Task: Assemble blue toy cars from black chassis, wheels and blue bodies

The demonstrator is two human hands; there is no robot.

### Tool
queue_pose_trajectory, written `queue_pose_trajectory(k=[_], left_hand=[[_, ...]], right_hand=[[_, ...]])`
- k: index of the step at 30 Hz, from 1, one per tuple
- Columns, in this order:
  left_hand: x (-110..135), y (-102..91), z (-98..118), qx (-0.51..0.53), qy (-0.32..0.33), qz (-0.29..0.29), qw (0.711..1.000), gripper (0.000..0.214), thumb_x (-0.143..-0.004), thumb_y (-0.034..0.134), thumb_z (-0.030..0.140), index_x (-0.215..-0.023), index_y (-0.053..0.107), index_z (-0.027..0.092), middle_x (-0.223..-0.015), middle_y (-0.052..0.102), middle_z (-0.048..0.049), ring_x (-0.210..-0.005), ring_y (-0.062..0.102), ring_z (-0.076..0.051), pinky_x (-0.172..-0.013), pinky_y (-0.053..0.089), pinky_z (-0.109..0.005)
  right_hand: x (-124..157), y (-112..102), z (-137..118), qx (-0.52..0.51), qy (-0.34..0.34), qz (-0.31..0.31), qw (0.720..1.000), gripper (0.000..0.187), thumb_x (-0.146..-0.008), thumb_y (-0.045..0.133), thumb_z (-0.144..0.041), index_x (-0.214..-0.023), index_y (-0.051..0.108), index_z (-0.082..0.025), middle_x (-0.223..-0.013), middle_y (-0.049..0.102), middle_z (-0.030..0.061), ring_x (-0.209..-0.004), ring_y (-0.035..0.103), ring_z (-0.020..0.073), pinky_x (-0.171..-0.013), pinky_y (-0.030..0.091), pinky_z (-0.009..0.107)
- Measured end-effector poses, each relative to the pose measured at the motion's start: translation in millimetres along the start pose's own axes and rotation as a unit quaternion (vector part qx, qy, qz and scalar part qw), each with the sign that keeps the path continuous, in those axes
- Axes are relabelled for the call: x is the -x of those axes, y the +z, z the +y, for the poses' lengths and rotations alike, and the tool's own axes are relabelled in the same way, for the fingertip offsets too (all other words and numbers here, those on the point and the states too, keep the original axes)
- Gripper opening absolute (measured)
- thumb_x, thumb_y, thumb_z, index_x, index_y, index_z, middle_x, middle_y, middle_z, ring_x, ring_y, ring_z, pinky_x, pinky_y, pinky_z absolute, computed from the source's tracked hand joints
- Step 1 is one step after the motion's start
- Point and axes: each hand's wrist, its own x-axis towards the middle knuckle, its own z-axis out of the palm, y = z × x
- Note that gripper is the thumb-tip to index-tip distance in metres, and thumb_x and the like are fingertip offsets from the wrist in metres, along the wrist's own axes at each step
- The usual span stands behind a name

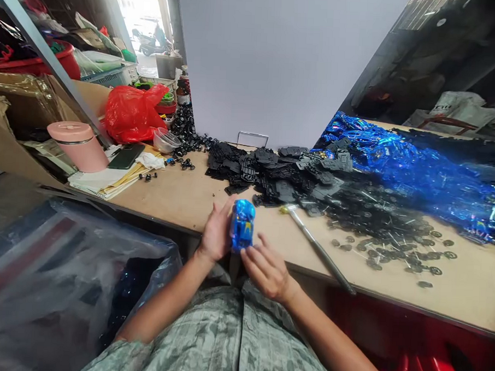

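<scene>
A shiny blue toy car point(243, 224) with a yellow mark is held in front of my body, just off the table's front edge. My left hand point(218, 230) grips it from the left side, partly hidden behind the car. At the car's lower end are the bent fingers of my right hand point(268, 267), with their tips against it. Beyond both hands lies a heap of flat black plastic car bases point(272, 173). A hammer point(318, 246) with a metal handle rests to the right of my right hand.
Loose black wheels and axles point(393, 230) spread over the right of the table point(173, 198), beside a pile of blue car shells point(428, 171). At left are a pink cup point(79, 148), phone point(126, 156) and red bag point(131, 115). A plastic-lined container point(63, 276) stands below.
</scene>
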Motion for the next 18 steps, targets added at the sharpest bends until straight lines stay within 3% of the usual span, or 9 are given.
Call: queue_pose_trajectory(k=[3,6,9,12,14,15,16,18], left_hand=[[9,-12.0,5,-0.045,-0.048,-0.033,0.997,0.064,-0.083,0.075,0.058,-0.132,0.066,0.018,-0.144,0.064,-0.0166,-0.135,0.059,-0.039,-0.112,0.049,-0.053],[34,-32.1,18,-0.07,-0.019,0.003,0.997,0.048,-0.083,0.08,0.04,-0.122,0.07,0.014,-0.128,0.073,-0.0167,-0.125,0.067,-0.037,-0.112,0.049,-0.051],[74,-66.9,46,-0.068,0.035,0.043,0.996,0.05,-0.088,0.074,0.044,-0.125,0.069,0.011,-0.121,0.076,-0.0187,-0.127,0.065,-0.038,-0.114,0.047,-0.056],[122,-112.6,75,-0.088,0.102,0.149,0.98,0.052,-0.087,0.073,0.048,-0.121,0.071,0.01,-0.122,0.075,-0.019,-0.126,0.065,-0.037,-0.116,0.046,-0.056],[150,-144.6,84,-0.134,0.142,0.28,0.94,0.055,-0.082,0.076,0.051,-0.119,0.07,0.012,-0.122,0.075,-0.0167,-0.116,0.071,-0.033,-0.11,0.052,-0.051],[161,-160.6,85,-0.183,0.15,0.352,0.905,0.057,-0.08,0.077,0.052,-0.12,0.069,0.012,-0.119,0.075,-0.0156,-0.108,0.073,-0.03,-0.105,0.055,-0.048],[168,-176.6,85,-0.249,0.142,0.429,0.857,0.059,-0.079,0.076,0.054,-0.12,0.067,0.012,-0.114,0.076,-0.0143,-0.1,0.074,-0.027,-0.099,0.058,-0.045],[176,-207.6,81,-0.283,0.126,0.502,0.808,0.059,-0.076,0.08,0.048,-0.12,0.066,0.012,-0.11,0.075,-0.0142,-0.1,0.074,-0.027,-0.095,0.058,-0.042]], right_hand=[[-10,7,-11,-0.067,0.007,-0.052,0.996,0.023,-0.101,0.049,-0.013,-0.111,0.069,-0.009,-0.094,0.073,0.0103,-0.091,0.068,0.0208,-0.104,0.057,0.05],[-23,10,3,-0.142,0.087,-0.101,0.981,0.028,-0.101,0.059,-0.032,-0.12,0.064,-0.014,-0.1,0.072,0.0121,-0.092,0.067,0.0241,-0.095,0.057,0.05],[-31,16,39,-0.147,0.186,-0.122,0.964,0.03,-0.098,0.063,-0.036,-0.122,0.063,-0.018,-0.106,0.07,0.0141,-0.096,0.066,0.0269,-0.085,0.057,0.044],[-39,34,89,-0.085,0.267,-0.171,0.945,0.013,-0.097,0.062,-0.032,-0.101,0.068,-0.021,-0.096,0.069,0.0104,-0.09,0.065,0.0241,-0.079,0.055,0.036],[-48,52,123,-0.075,0.297,-0.189,0.933,0.012,-0.095,0.061,-0.027,-0.097,0.069,-0.018,-0.097,0.069,0.0142,-0.092,0.065,0.0262,-0.079,0.052,0.038],[-54,61,139,-0.051,0.327,-0.199,0.922,0.014,-0.094,0.062,-0.026,-0.097,0.069,-0.014,-0.1,0.068,0.018,-0.095,0.064,0.0286,-0.081,0.05,0.04],[-60,71,154,0.025,0.379,-0.241,0.893,0.019,-0.094,0.064,-0.032,-0.1,0.069,-0.015,-0.102,0.069,0.0179,-0.099,0.064,0.0284,-0.083,0.048,0.04],[-71,85,182,0.057,0.418,-0.275,0.864,0.03,-0.094,0.065,-0.038,-0.101,0.07,-0.009,-0.1,0.068,0.0259,-0.104,0.064,0.0351,-0.082,0.046,0.046]])
